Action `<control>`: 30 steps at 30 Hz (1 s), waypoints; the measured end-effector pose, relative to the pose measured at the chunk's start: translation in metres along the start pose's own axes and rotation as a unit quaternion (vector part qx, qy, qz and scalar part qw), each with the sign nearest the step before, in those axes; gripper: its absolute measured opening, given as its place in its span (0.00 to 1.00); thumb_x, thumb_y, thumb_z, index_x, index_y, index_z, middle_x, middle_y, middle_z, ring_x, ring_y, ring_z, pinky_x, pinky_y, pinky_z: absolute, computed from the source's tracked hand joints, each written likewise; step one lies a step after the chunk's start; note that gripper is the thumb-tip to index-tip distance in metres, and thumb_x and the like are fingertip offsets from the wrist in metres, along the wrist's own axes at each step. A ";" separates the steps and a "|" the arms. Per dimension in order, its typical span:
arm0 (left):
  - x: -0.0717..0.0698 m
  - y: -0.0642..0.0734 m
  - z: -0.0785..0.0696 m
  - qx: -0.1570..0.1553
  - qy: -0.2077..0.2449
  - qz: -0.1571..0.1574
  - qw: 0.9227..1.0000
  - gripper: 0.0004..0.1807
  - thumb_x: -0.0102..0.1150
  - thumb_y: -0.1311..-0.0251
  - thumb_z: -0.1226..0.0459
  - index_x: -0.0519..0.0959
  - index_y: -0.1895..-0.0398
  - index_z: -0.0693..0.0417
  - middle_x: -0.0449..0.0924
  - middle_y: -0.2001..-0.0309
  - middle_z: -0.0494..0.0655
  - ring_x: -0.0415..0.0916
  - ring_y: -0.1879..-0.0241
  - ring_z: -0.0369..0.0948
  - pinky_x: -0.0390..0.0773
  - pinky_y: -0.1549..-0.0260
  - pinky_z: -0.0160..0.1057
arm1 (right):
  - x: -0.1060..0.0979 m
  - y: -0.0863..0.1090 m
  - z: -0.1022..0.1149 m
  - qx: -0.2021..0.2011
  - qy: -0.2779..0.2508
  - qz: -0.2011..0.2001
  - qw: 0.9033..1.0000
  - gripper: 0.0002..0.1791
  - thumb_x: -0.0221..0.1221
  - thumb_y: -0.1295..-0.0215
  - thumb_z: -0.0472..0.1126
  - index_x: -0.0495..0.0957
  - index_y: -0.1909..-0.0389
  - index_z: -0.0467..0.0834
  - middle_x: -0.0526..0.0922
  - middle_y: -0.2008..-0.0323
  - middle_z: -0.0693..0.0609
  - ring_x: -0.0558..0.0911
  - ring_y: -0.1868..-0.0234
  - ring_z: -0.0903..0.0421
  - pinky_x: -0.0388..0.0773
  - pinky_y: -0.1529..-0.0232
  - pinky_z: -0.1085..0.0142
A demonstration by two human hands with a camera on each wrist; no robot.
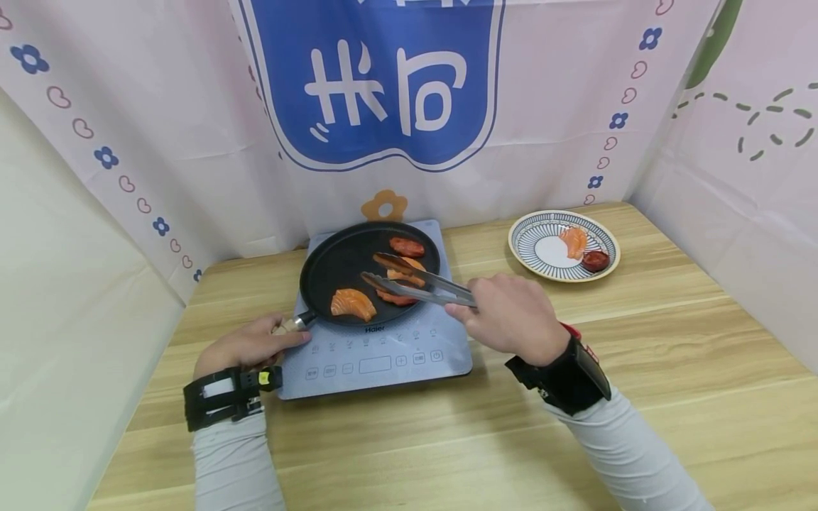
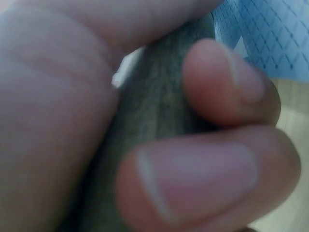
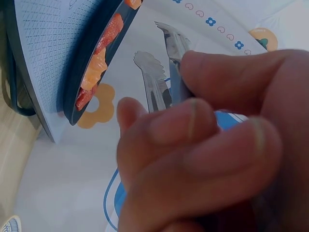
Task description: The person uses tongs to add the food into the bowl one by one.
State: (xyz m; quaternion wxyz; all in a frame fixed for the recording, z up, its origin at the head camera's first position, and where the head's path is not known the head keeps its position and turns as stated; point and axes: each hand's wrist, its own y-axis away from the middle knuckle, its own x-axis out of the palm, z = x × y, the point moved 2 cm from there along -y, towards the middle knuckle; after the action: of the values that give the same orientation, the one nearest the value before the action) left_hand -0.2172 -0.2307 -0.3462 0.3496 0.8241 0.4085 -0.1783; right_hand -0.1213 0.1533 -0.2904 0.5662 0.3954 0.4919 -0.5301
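Observation:
My left hand grips the wooden handle of a round black frying pan, with fingers curled round it. The pan sits on a grey induction cooker. In my right hand is a pair of metal tongs. Their tips are apart over the pan's right side, with nothing between them in the right wrist view. Beneath them lie an orange salmon slice and a red piece, partly hidden. Another salmon slice lies front left, and a red piece lies at the back.
A patterned plate stands at the back right of the wooden table. On it are a salmon slice and a dark red piece. A printed cloth hangs behind the table.

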 end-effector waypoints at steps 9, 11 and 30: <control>0.000 0.001 0.000 0.000 -0.003 -0.001 1.000 0.19 0.57 0.23 0.54 0.70 0.48 0.61 0.73 0.79 0.40 0.67 0.83 0.34 0.70 0.82 0.32 | -0.003 0.002 -0.005 0.005 -0.008 0.008 1.000 0.23 0.60 0.26 0.63 0.79 0.68 0.47 0.74 0.79 0.53 0.75 0.76 0.53 0.66 0.77 0.61; 0.000 0.001 0.000 -0.001 -0.003 0.000 1.000 0.19 0.57 0.23 0.53 0.70 0.48 0.61 0.73 0.79 0.40 0.67 0.83 0.34 0.70 0.82 0.32 | -0.004 0.003 -0.007 0.005 -0.010 0.008 1.000 0.23 0.59 0.25 0.62 0.79 0.68 0.46 0.74 0.78 0.52 0.75 0.75 0.53 0.67 0.77 0.61; 0.000 0.001 0.001 -0.014 0.004 -0.005 1.000 0.22 0.59 0.24 0.51 0.70 0.47 0.61 0.74 0.77 0.41 0.69 0.81 0.35 0.72 0.81 0.33 | -0.011 0.008 -0.024 0.029 -0.006 0.000 1.000 0.25 0.58 0.25 0.64 0.79 0.68 0.45 0.76 0.78 0.51 0.76 0.74 0.52 0.67 0.78 0.59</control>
State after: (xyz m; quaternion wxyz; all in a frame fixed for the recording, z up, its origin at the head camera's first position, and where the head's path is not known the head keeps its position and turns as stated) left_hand -0.2161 -0.2317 -0.3468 0.3583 0.8178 0.4165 -0.1712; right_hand -0.1163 0.1804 -0.2850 0.5578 0.4080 0.4729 -0.5466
